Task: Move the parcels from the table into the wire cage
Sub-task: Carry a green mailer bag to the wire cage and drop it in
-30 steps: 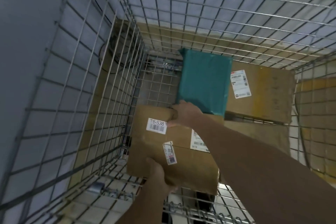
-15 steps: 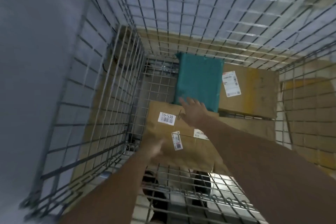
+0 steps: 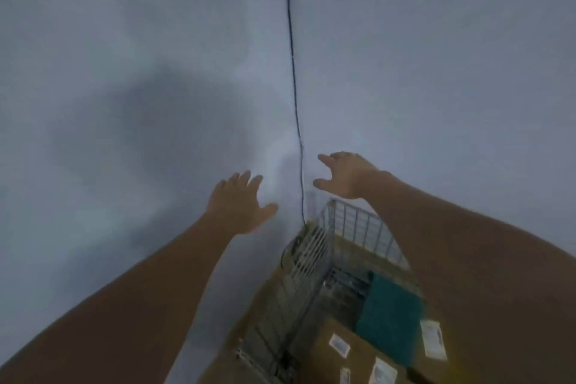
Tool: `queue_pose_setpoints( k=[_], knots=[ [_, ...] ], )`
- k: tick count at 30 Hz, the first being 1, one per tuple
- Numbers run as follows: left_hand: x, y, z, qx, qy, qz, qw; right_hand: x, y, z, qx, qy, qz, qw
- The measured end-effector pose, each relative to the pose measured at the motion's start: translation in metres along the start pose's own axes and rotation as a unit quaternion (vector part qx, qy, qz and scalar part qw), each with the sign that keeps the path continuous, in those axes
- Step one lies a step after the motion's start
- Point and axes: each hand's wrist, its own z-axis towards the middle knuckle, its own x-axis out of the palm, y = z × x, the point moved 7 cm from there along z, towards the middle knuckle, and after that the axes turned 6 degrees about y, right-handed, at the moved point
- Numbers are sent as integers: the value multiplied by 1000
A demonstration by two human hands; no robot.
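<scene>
Both of my hands are up in front of the grey wall (image 3: 124, 40), holding nothing. My left hand (image 3: 240, 201) has its fingers spread and straight, palm turned away from me. My right hand (image 3: 343, 174) is released too, fingers loosely extended with the thumb hanging below them. Neither touches anything — they sit well above the cage (image 3: 352, 224).

The cage is low in the lower right of my view, its wire walls blurred. Inside it I can see a teal parcel (image 3: 389, 315) lying flat, and just beside it, nearer me, a brown box (image 3: 352, 362) with white labels on its top. Another white label (image 3: 433, 338) shows to the right of the teal parcel, on a brown surface mostly hidden by my right forearm — I cannot tell what it belongs to.

A thin black cable (image 3: 294, 87) runs down the wall, passing between my hands and reaching the cage's far left corner. A soft shadow lies on the wall to the left.
</scene>
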Motion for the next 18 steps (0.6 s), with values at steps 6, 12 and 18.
queue_pose_setpoints(
  k=[6, 12, 18],
  knots=[
    [-159, 118, -199, -178, -131, -36, 975, -156, 188, -73, -179, -80, -44, 979],
    [-187, 217, -452, -390, -154, -41, 907, -185, 414, -179, -366, -104, -56, 923],
    [-138, 252, -741, -586, -136, -32, 798, -127, 633, -353, -545, -58, -62, 834]
  ],
)
